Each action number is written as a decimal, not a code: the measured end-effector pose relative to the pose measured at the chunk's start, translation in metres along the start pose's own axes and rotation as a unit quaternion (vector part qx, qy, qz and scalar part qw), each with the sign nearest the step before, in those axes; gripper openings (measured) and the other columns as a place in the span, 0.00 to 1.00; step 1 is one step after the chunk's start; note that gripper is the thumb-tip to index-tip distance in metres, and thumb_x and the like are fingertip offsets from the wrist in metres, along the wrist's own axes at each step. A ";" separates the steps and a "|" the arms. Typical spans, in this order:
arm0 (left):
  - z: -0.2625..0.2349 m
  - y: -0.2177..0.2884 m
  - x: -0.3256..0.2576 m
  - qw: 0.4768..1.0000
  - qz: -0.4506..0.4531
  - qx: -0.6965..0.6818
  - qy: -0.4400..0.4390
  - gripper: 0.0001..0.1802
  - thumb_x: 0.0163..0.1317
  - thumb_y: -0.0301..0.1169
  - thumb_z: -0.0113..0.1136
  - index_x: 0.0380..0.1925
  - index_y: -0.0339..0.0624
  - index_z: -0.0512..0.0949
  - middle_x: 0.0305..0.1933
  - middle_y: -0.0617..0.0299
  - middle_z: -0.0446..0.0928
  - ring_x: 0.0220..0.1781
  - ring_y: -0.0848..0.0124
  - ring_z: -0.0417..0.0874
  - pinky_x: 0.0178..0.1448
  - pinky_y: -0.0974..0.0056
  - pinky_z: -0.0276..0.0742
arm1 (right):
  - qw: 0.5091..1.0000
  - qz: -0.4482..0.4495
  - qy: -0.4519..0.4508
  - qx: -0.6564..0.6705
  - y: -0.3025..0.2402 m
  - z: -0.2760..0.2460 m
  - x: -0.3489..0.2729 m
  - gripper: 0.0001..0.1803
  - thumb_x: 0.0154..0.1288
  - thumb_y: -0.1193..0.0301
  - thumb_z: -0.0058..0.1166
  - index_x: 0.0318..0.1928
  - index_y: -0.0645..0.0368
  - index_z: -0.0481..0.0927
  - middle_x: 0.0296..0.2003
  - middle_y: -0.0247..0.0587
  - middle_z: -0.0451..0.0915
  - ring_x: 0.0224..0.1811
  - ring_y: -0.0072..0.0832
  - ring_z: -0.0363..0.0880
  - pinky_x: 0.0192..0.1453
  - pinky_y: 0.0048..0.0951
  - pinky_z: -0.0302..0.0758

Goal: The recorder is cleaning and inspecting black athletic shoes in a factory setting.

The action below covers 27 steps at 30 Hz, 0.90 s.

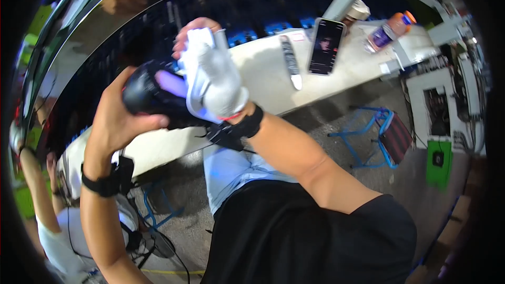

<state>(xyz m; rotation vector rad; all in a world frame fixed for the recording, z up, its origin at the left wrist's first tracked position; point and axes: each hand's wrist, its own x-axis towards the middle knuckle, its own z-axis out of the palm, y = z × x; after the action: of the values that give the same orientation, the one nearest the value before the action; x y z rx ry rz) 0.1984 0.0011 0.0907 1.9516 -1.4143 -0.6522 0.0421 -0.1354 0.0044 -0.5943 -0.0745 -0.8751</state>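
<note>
My left hand (113, 113) is closed round a glossy black rounded object (144, 92), with the thumb along its near side; its exact kind is unclear. A purple-white reflection streaks across its surface. My right hand (215, 81) wears a white glove that leaves some fingertips bare. Its fingers are bent round a white cloth-like piece (198, 38), held close against the right side of the black object. Motion blur hides where the glove ends and the white piece begins. Both wrists carry black straps.
On the pale bench (258, 68) lie a phone (326, 47), a dark strip with a light tip (290, 63) and an orange-capped bottle (391, 31). Behind runs a dark conveyor (252, 5). A blue-framed stool (381, 134) stands right; another person's arm (37, 189) shows left.
</note>
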 end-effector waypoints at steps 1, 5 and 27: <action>0.001 0.006 0.009 0.999 -0.003 -0.022 -0.025 0.46 0.41 0.35 0.93 0.61 0.32 0.80 0.50 0.55 0.88 0.53 0.69 0.88 0.62 0.60 0.85 | 1.000 0.016 0.006 0.007 -0.004 -0.001 0.002 0.31 0.75 0.50 0.66 0.69 0.49 0.71 0.57 0.35 0.77 0.60 0.28 0.78 0.68 0.51 0.82; 0.000 0.012 0.027 0.998 0.032 0.044 -0.033 0.43 0.44 0.40 0.90 0.56 0.27 0.79 0.41 0.47 0.88 0.45 0.61 0.90 0.55 0.56 0.86 | 0.987 -0.040 -0.054 -0.146 -0.010 -0.015 0.012 0.35 0.79 0.46 0.62 0.71 0.56 0.71 0.62 0.41 0.77 0.64 0.30 0.78 0.74 0.40 0.75; 0.072 0.104 0.033 0.936 0.228 0.269 0.008 0.31 0.47 0.43 0.85 0.42 0.34 0.80 0.27 0.43 0.85 0.34 0.43 0.91 0.42 0.46 0.87 | 0.905 -0.069 -0.047 -0.417 -0.112 -0.036 -0.029 0.23 0.80 0.67 0.56 0.70 0.63 0.74 0.61 0.43 0.78 0.64 0.30 0.79 0.72 0.32 0.75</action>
<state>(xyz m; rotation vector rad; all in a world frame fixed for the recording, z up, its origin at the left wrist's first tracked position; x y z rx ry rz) 0.0913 -0.0684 0.1176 1.8840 -2.1053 -0.0265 -0.0660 -0.1882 0.0168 -1.4490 0.1881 -1.0034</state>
